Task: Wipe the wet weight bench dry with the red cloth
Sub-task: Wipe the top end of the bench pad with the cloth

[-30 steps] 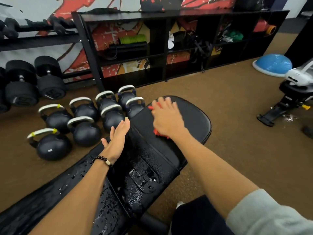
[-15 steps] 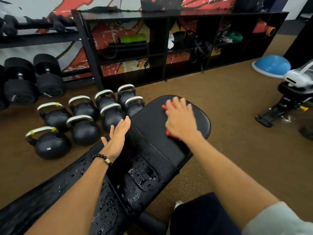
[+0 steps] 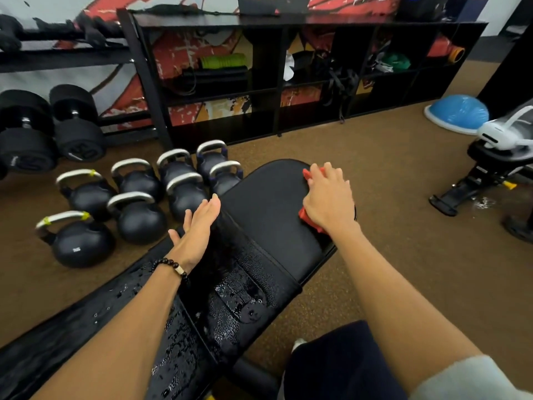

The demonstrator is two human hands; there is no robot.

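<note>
Presently, right hand (image 3: 327,199) lies flat, fingers spread, pressing red cloth (image 3: 306,214) onto the far right edge of the bench (image 3: 268,212); cloth shows beyond the fingertips and under the heel of the palm. Left hand (image 3: 199,226) open, fingers straight and together, edge-on against the bench's left side, holding nothing; beaded bracelet (image 3: 170,265) on its wrist. Nearer than both hands, pad beaded with water. Left of left hand, kettlebells (image 3: 138,215) on floor.
</note>
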